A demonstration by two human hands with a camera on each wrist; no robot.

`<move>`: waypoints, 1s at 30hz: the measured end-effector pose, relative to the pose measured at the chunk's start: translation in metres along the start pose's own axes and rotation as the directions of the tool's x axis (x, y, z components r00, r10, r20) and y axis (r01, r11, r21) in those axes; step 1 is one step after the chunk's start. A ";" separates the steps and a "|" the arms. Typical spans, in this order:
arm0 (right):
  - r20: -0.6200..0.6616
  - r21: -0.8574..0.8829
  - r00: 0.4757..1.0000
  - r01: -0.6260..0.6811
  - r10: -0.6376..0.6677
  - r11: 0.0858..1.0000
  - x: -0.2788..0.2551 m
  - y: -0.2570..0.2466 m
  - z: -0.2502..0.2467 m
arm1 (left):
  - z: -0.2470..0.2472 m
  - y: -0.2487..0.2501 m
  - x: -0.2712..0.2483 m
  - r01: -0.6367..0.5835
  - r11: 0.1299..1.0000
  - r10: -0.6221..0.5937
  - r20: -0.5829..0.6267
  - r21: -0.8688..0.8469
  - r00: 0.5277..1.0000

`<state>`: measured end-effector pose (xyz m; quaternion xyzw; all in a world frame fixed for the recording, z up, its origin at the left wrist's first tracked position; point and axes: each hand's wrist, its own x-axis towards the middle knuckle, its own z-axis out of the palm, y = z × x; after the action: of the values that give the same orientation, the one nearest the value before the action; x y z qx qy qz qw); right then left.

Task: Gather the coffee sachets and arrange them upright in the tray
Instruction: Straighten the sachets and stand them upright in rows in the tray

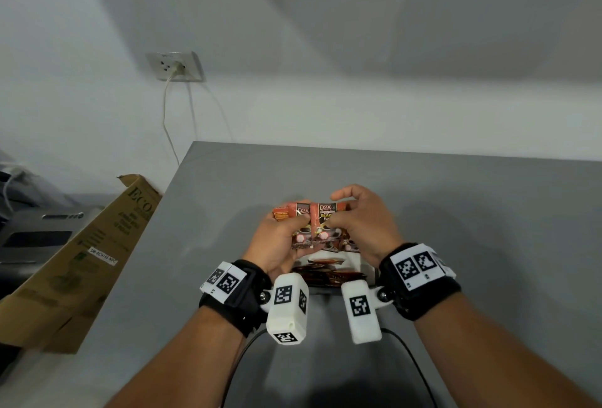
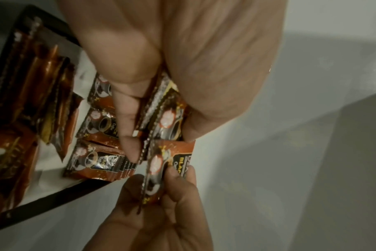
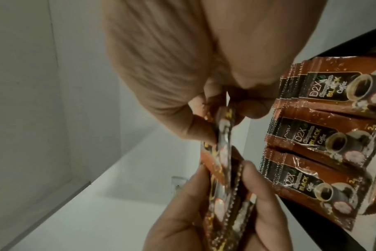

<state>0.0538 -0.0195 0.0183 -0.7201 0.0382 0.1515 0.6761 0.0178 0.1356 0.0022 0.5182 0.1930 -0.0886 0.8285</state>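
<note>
Orange-brown sachets (image 1: 321, 223), grey table (image 1: 456, 212)

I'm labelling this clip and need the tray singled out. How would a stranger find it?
On the grey table, look just under the two hands, between the wrists. The tray is the flat white, dark-rimmed holder with rows of orange coffee sachets.

Head camera: I look forward and down from above onto the grey matte table (image 1: 456, 212), both wrists in mid-frame. Left wrist camera: very near, facing along the palm. Right wrist camera: equally near, facing likewise. Shared by all three: the orange-brown foil coffee sachets (image 1: 321, 222) (image 2: 165, 122) (image 3: 223, 163) above the black-rimmed tray (image 2: 54, 195) (image 3: 311, 224).
</note>
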 end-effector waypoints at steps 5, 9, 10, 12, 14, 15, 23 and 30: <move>0.062 -0.116 0.998 0.006 0.001 0.993 -0.003 0.004 0.011 | 0.001 -0.006 0.001 -0.042 0.999 0.042 0.001 0.004 0.999; 0.146 0.087 0.988 -0.065 0.052 0.994 -0.004 0.009 0.020 | 0.002 -0.008 0.005 -0.135 0.989 0.137 -0.028 0.054 0.990; 0.122 0.127 0.989 -0.104 0.089 0.986 -0.003 0.010 0.021 | 0.001 -0.008 0.005 -0.149 0.987 0.152 -0.032 0.063 0.988; 0.094 0.124 0.984 -0.162 0.151 0.979 -0.002 0.013 0.022 | 0.001 -0.009 0.005 -0.173 0.983 0.175 -0.036 0.061 0.984; 0.122 0.150 0.976 -0.197 0.179 0.969 -0.002 0.017 0.021 | 0.001 -0.012 0.004 -0.192 0.981 0.193 -0.044 0.031 0.980; 0.139 0.185 0.970 -0.222 0.198 0.957 -0.003 0.018 0.021 | 0.001 -0.014 0.005 -0.193 0.981 0.193 -0.046 0.011 0.980; 0.131 0.200 0.974 -0.209 0.185 0.957 -0.003 0.019 0.012 | -0.003 -0.003 0.004 0.037 0.978 -0.033 0.022 -0.207 0.999; 0.096 0.324 0.982 -0.184 0.161 0.928 0.002 0.013 -0.006 | -0.012 -0.004 0.006 0.095 0.968 -0.085 0.053 -0.233 0.995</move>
<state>0.0536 -0.0266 0.0058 -0.5843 0.1032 0.2260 0.7726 0.0187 0.1450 -0.0082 0.4051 0.2078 -0.1135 0.8831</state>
